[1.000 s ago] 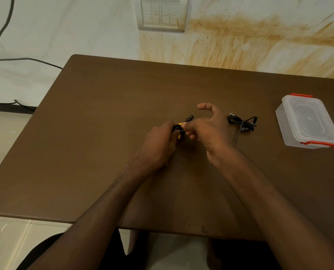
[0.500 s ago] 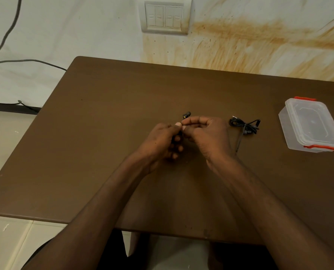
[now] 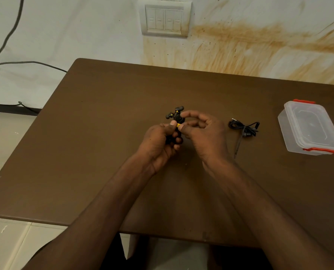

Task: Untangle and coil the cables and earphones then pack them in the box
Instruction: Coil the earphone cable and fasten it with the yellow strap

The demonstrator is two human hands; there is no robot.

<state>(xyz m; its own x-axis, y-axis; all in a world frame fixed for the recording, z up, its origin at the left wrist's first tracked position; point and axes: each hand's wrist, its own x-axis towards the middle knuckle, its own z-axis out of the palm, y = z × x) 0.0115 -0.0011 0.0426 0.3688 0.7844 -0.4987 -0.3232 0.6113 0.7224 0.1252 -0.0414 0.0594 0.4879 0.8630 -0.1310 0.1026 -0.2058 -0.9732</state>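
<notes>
I look down on a brown desk [image 3: 104, 152] set against a stained pale wall, with both of the person's bare forearms reaching in from the near edge to the middle of the desk. The left hand [image 3: 160, 145] has its fingers curled around a small bundle of black earphones [image 3: 176, 117] with yellow accents, thumb pressed on top near a yellow piece. The two earbuds stick out just beyond the fingertips, on the far side. The right hand [image 3: 203, 133] meets it from the right, its thumb and forefinger pinching the same bundle at the yellow piece while the remaining fingers curl loosely (how the cord runs inside the left palm is hidden from me). To the right of the hands, apart from them, a second black cable [image 3: 244, 128] lies on the desk, already tied into a small coil with one loose strand trailing toward the near side. Farther right, near the desk's right edge, sits a clear plastic box [image 3: 290, 137] with its lid on and red clips at the far and near ends. A white switch panel [image 3: 164, 18] is mounted on the wall beyond the desk.
</notes>
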